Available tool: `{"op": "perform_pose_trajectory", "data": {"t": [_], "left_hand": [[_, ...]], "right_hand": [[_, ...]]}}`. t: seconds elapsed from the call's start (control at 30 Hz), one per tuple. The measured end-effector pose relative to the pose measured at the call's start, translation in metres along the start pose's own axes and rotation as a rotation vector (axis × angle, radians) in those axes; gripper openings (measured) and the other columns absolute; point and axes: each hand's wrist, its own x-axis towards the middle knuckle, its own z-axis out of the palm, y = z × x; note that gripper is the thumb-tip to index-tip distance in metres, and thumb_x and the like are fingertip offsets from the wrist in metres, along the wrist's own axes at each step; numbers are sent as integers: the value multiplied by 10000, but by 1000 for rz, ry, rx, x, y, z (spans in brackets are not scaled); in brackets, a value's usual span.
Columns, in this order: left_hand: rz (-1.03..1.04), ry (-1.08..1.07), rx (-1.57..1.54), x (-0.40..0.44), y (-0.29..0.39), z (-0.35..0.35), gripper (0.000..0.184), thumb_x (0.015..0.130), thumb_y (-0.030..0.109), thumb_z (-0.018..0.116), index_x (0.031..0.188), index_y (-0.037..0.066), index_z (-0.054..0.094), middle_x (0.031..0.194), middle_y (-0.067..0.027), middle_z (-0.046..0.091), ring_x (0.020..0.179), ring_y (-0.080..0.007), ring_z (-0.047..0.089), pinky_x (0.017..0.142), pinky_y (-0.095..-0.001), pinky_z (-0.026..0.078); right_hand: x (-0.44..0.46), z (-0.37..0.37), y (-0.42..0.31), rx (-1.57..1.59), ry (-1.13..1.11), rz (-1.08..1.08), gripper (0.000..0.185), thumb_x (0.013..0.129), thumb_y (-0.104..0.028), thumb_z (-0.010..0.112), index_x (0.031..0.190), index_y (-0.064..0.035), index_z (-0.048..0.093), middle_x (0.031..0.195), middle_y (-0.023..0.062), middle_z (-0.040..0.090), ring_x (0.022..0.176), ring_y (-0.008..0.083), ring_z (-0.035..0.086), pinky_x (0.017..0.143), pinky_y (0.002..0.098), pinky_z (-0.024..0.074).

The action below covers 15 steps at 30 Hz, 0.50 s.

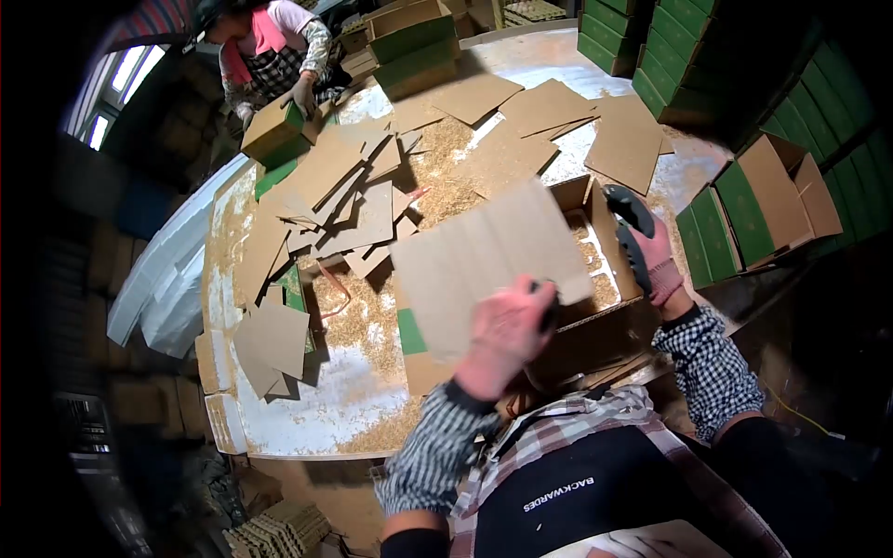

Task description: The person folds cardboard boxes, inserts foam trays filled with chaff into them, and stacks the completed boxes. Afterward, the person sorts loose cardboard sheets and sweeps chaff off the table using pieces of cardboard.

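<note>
My left hand (pixel 510 330), in a pink glove with dark fingertips, pinches the lower right part of a flat cardboard sheet (pixel 484 260). The sheet lies tilted over the left part of an open cardboard box (pixel 605 219) and hides much of it. Inside the box, on the right, a pale tray (pixel 593 260) with several round wells shows, with brownish contents I cannot make out. At the box's right wall is my right hand (pixel 646 244), gloved alike, its dark fingers curved and apart, close to the outside of the wall.
Loose cardboard sheets (pixel 549 107) and wood shavings (pixel 446 158) cover much of the round table (pixel 353 377). An open green-and-brown box (pixel 753 209) stands at right, before stacked green boxes (pixel 679 56). Across the table, a person (pixel 279 56) in gloves handles another box (pixel 274 130).
</note>
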Motion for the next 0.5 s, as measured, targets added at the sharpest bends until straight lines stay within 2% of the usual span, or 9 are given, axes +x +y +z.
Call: {"op": "perform_pose_trajectory", "data": {"t": [0.07,0.13,0.2,0.23,0.33,0.37,0.4,0.43,0.5], "left_hand": [[-2,-454,-401,35,5,34,429,753,164,717,1159,81,607,1028,-159,640,977,-363,620,854,-382,503],[-4,-335,-645,39,-9,61,453,772,237,715,1198,136,599,1035,-155,632,959,-330,622,844,-371,499],[16,-290,-416,31,-13,53,627,744,248,766,1312,136,523,1219,-110,573,1107,-316,567,946,-399,456],[5,-263,132,29,13,23,689,733,282,779,1350,180,490,1340,-105,482,1245,-343,452,1008,-487,396],[-47,-419,204,28,-14,50,677,737,304,762,1350,199,494,1447,-122,396,1326,-398,349,1041,-554,339],[-52,-349,143,26,-20,49,589,749,271,721,1302,181,541,1431,-113,438,1324,-365,372,1072,-512,329],[-57,-244,-336,28,-34,35,486,769,175,662,1249,139,589,1362,-125,515,1285,-346,437,1082,-441,347],[-63,153,-436,19,-39,20,415,777,65,596,1191,71,624,1272,-166,575,1238,-338,491,1077,-369,357],[-408,373,-924,-5,-70,12,462,892,79,540,1344,65,446,1253,-145,586,1150,-258,560,960,-344,453]], "right_hand": [[5,-17,25,-142,-47,-210,426,837,-30,550,1262,-12,548,1214,72,610,1100,161,575,959,279,443],[1,-15,10,92,-47,-97,415,851,-48,569,1263,-10,544,1213,72,611,1096,164,575,966,282,441],[-3,-18,18,106,-29,-71,410,846,-31,583,1255,-18,551,1178,61,616,1078,171,579,972,278,432],[-3,-15,23,-68,32,-155,423,838,-24,590,1259,-21,547,1186,61,609,1087,168,573,970,281,433],[-6,-17,34,-8,38,-54,459,846,-57,634,1291,-43,525,1253,67,562,1170,175,522,998,311,409],[1,-21,33,204,0,38,477,852,-74,646,1309,-49,510,1265,67,552,1190,181,508,1010,324,400],[7,-26,33,416,-24,122,496,859,-92,658,1326,-56,496,1277,68,542,1210,188,494,1021,338,391],[2,-28,14,586,12,140,572,871,-190,688,1372,-62,443,1260,70,555,1163,193,537,985,368,430],[10,-43,80,341,-42,164,666,868,-321,679,1398,-31,399,1293,113,548,1112,220,583,931,371,480]]}}
